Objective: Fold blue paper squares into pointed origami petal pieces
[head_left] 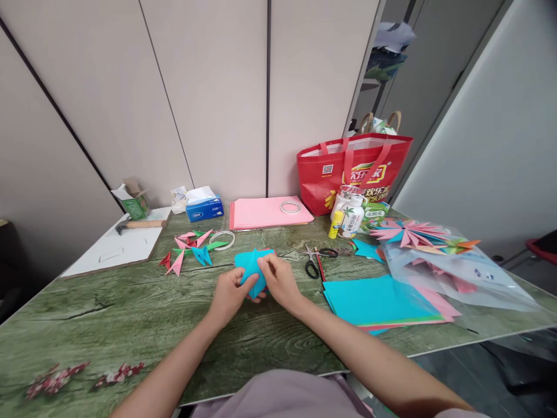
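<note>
A folded piece of blue paper (252, 262) is held up between my two hands above the middle of the table. Its creases meet at a raised point along the top edge. My left hand (230, 292) pinches its lower left side, thumb on the front face. At its right edge my right hand (279, 278) is closed, with thumb and fingers on the paper. Fingertips show below and behind the paper; the rest of its back is hidden. A bit of red or pink shows just behind its upper right edge.
Folded paper pieces (188, 249) and a tape roll (222, 233) lie to the left. Scissors (311, 268) and stacked blue sheets (369, 299) lie right. Behind stand a tissue box (204, 209), pink sheets (261, 212), a glue stick (335, 224) and a red bag (315, 180).
</note>
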`<state>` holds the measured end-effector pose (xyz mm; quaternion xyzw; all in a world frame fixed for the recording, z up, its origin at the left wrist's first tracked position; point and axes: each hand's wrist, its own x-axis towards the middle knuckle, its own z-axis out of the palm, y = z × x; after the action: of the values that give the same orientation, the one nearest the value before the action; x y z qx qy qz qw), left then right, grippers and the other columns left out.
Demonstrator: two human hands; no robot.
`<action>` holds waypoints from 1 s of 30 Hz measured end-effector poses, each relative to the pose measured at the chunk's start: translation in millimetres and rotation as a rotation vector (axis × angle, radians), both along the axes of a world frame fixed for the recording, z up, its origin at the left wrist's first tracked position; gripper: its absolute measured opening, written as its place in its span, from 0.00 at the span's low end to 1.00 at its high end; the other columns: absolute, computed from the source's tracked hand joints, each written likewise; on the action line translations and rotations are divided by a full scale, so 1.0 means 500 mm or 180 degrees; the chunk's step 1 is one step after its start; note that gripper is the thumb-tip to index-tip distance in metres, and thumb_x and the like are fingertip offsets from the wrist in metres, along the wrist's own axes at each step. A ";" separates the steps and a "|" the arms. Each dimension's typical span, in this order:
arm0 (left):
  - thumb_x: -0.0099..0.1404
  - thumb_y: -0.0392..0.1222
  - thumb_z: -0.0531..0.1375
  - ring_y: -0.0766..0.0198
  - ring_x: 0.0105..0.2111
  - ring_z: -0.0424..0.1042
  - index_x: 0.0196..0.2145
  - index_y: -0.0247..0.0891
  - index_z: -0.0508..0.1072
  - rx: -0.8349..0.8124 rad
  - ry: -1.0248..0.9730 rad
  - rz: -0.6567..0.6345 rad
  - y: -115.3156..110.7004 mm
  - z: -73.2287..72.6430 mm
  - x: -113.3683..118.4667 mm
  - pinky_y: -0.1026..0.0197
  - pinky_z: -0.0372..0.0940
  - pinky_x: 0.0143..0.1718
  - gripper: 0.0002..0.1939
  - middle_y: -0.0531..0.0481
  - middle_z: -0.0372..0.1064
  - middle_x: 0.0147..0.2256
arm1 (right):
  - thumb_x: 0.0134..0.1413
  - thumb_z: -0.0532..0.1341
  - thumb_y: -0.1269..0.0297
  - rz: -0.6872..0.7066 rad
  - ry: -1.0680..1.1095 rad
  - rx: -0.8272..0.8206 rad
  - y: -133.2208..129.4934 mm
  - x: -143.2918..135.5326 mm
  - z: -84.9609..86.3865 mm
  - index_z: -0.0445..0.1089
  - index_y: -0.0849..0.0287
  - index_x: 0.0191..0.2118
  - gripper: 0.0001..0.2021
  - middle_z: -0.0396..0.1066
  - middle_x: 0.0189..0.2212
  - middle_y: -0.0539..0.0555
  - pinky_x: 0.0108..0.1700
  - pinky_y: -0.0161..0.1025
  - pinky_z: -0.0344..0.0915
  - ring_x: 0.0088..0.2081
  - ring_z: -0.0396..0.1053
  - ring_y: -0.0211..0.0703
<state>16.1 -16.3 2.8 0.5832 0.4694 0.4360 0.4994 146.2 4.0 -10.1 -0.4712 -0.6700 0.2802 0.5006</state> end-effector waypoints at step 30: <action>0.50 0.48 0.60 0.58 0.20 0.73 0.25 0.33 0.67 -0.0177 0.0169 -0.0327 -0.009 -0.009 0.007 0.62 0.67 0.18 0.13 0.50 0.71 0.18 | 0.31 0.66 0.59 0.0764 0.0574 -0.0608 0.008 0.010 0.007 0.66 0.61 0.26 0.15 0.53 0.15 0.43 0.19 0.29 0.46 0.19 0.49 0.30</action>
<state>19.7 -20.7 -1.5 0.6038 0.4638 0.3810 0.5246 151.4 8.1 -6.8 -0.4061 -0.6442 0.4415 0.4746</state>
